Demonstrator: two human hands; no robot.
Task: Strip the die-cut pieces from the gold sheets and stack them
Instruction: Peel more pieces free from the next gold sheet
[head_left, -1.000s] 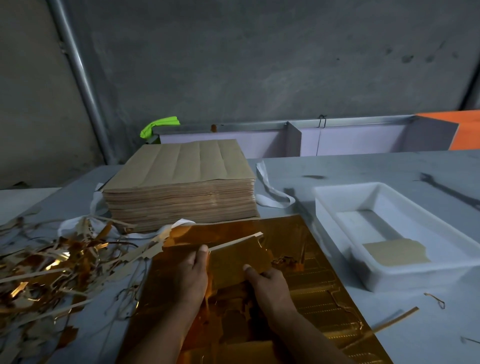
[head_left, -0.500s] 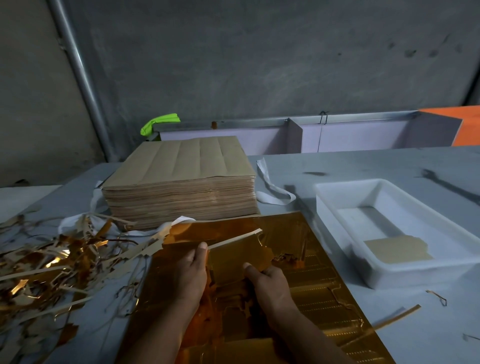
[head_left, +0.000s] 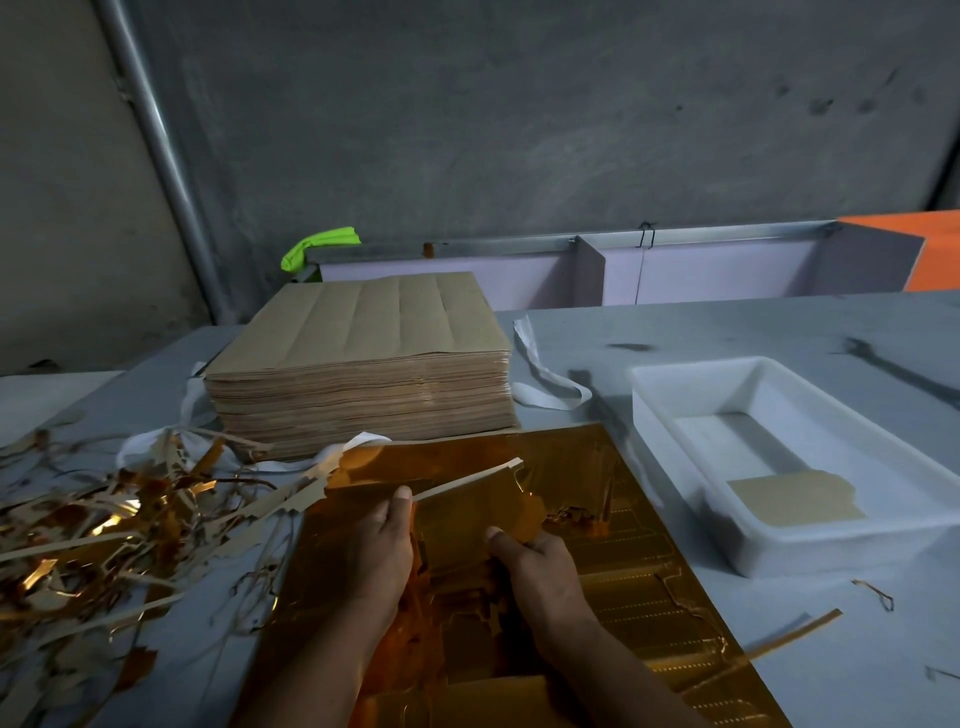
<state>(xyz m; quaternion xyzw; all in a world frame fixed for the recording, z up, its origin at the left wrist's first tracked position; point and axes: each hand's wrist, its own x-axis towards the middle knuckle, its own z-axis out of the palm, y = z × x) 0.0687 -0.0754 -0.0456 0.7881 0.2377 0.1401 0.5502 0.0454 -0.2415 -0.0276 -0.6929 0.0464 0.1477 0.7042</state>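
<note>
L hand (head_left: 382, 551) pinches left end of die-cut piece (head_left: 467, 514) | R hand (head_left: 535, 566) grips its lower right edge | piece at lower centre, lifted over gold sheet (head_left: 639, 571), long axis left-right, top edge rising to the right | stripped piece (head_left: 795, 499) in white tray (head_left: 675, 415), right | scrap pile (head_left: 104, 519), left

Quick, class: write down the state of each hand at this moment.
Left hand: closed, pinching the gold die-cut piece at its left edge.
Right hand: closed, gripping the same piece's right side.
</note>
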